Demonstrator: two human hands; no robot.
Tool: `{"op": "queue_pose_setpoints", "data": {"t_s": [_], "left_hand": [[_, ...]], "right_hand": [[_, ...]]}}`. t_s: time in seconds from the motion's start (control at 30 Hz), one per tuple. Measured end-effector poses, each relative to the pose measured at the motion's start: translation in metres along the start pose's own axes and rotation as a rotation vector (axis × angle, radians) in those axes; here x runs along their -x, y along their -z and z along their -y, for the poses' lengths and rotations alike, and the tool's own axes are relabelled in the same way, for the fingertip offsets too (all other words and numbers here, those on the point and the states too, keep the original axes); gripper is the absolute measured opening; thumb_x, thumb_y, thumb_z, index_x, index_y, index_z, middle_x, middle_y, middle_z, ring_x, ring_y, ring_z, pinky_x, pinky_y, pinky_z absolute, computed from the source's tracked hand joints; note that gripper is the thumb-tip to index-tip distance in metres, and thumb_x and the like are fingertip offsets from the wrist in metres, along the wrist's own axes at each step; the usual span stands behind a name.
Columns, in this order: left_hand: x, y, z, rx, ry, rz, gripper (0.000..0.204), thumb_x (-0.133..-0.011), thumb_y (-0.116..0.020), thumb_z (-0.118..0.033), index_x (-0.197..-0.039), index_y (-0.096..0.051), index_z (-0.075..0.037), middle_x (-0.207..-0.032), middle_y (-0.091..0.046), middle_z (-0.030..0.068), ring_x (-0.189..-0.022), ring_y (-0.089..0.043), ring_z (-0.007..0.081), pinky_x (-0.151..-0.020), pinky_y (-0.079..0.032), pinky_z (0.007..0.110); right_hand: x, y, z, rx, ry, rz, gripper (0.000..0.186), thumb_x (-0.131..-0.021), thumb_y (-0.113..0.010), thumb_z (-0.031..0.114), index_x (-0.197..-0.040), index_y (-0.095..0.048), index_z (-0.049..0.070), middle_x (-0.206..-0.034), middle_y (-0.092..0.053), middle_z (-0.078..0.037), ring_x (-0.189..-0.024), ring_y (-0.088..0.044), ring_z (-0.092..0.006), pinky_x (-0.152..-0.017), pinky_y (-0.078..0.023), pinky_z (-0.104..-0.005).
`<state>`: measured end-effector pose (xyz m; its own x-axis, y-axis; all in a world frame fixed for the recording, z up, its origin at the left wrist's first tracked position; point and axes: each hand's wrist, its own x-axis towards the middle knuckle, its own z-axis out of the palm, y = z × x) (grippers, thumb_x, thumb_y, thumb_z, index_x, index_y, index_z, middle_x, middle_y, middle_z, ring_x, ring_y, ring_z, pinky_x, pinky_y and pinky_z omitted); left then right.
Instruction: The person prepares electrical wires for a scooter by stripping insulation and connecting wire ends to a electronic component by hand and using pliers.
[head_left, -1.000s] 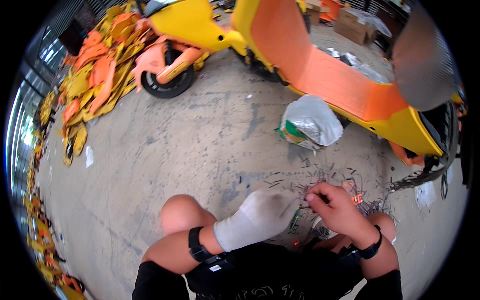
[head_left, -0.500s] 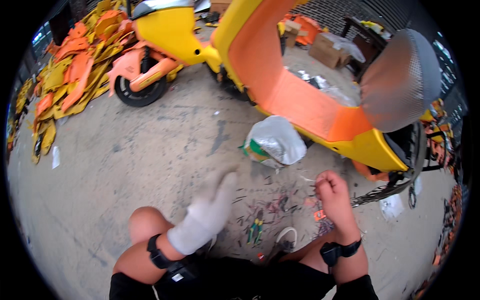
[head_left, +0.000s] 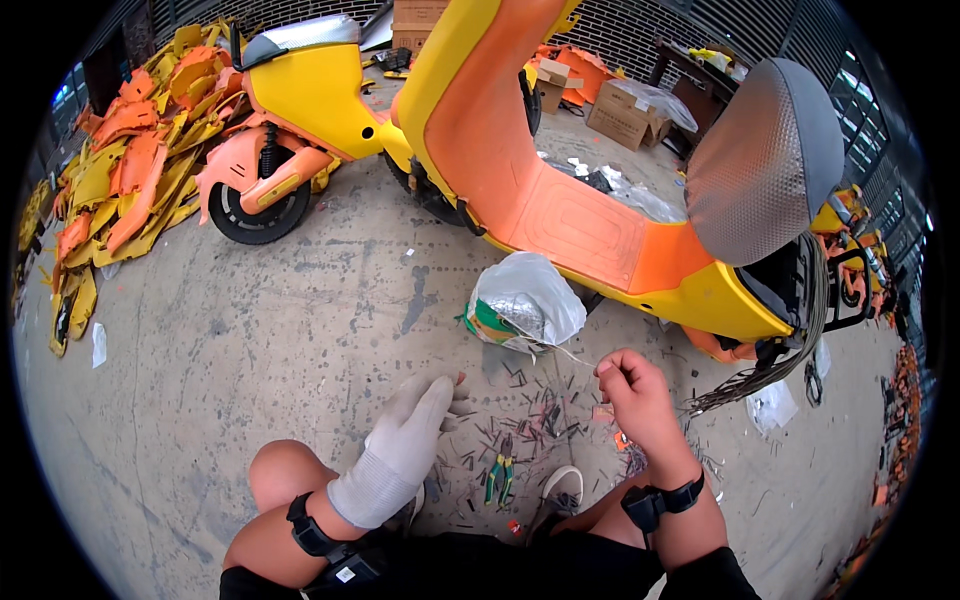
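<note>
Bare, my right hand (head_left: 640, 402) pinches one end of a thin pale wire (head_left: 568, 352). The wire runs up and left toward the mouth of a white plastic bag (head_left: 558, 297) with a green patch and silvery lining, standing on the floor. My left hand (head_left: 405, 432), in a grey-white knit glove, hovers over the floor left of the scraps. Its fingers are stretched out, with nothing visible in them; one fingertip looks bare. Between my feet lie pliers (head_left: 500, 472) with green and yellow handles, among scattered dark wire scraps (head_left: 530, 418).
A yellow and orange scooter (head_left: 580, 225) stands right ahead, a bundle of wires (head_left: 750, 385) hanging at its right end. Orange and yellow panels (head_left: 140, 150) are heaped far left. Cardboard boxes (head_left: 620, 115) stand behind. A clear plastic bag (head_left: 772, 408) lies right of my hand.
The view has shifted slightly. My left hand, blurred before, now shows sharply, a little lower and further left. More of the wire shows, stretching from my right hand to the bag.
</note>
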<state>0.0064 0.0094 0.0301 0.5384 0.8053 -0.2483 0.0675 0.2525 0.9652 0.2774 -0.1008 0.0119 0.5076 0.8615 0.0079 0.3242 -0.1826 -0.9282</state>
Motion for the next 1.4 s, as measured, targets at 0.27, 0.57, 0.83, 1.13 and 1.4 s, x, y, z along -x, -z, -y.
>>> {"op": "queue_pose_setpoints", "data": {"t_s": [0.27,0.57,0.83,1.13,1.4], "left_hand": [[-0.001,-0.001,0.006,0.043,-0.005,0.037,0.037,-0.108,-0.042,-0.023,-0.127,-0.056,0.005,-0.112,-0.063,0.0124,-0.1,-0.062,0.0185,-0.087,-0.05,0.032],[-0.011,-0.003,0.012,0.076,0.105,-0.015,0.034,-0.107,-0.044,-0.022,-0.126,-0.057,0.004,-0.108,-0.062,0.0094,-0.096,-0.061,0.0174,-0.084,-0.05,0.033],[-0.005,0.011,0.017,-0.011,0.021,-0.063,0.027,-0.104,-0.05,-0.017,-0.118,-0.061,0.003,-0.098,-0.066,0.0085,-0.087,-0.064,0.0165,-0.08,-0.052,0.029],[0.004,0.008,0.009,-0.148,-0.087,0.0,0.025,-0.099,-0.051,-0.009,-0.117,-0.061,0.004,-0.095,-0.066,0.0091,-0.085,-0.064,0.0156,-0.081,-0.053,0.029],[0.002,0.021,-0.007,-0.154,-0.224,-0.124,0.028,-0.1,-0.05,-0.008,-0.123,-0.059,0.005,-0.096,-0.067,0.01,-0.081,-0.063,0.015,-0.079,-0.052,0.028]], "right_hand": [[-0.018,-0.003,0.001,0.134,-0.009,-0.123,0.025,-0.098,-0.064,0.021,-0.092,-0.066,-0.003,-0.068,-0.061,-0.005,-0.061,-0.055,-0.0094,-0.06,-0.047,-0.0275],[-0.101,-0.018,-0.052,0.372,-0.006,-0.236,0.035,-0.093,-0.063,0.029,-0.107,-0.072,-0.003,-0.093,-0.072,-0.024,-0.09,-0.07,-0.0387,-0.08,-0.055,-0.0414],[-0.066,-0.009,-0.021,0.582,0.06,-0.06,0.027,-0.092,-0.062,0.025,-0.099,-0.074,0.001,-0.088,-0.071,-0.022,-0.087,-0.069,-0.0406,-0.079,-0.054,-0.0452],[-0.051,-0.013,-0.013,0.684,-0.026,0.123,0.03,-0.093,-0.06,0.024,-0.103,-0.072,-0.002,-0.092,-0.07,-0.025,-0.086,-0.067,-0.0407,-0.079,-0.053,-0.0447],[-0.049,-0.016,-0.021,0.776,0.005,0.163,0.031,-0.093,-0.057,0.028,-0.098,-0.074,0.003,-0.093,-0.071,-0.022,-0.09,-0.067,-0.0413,-0.081,-0.054,-0.0489]]}}
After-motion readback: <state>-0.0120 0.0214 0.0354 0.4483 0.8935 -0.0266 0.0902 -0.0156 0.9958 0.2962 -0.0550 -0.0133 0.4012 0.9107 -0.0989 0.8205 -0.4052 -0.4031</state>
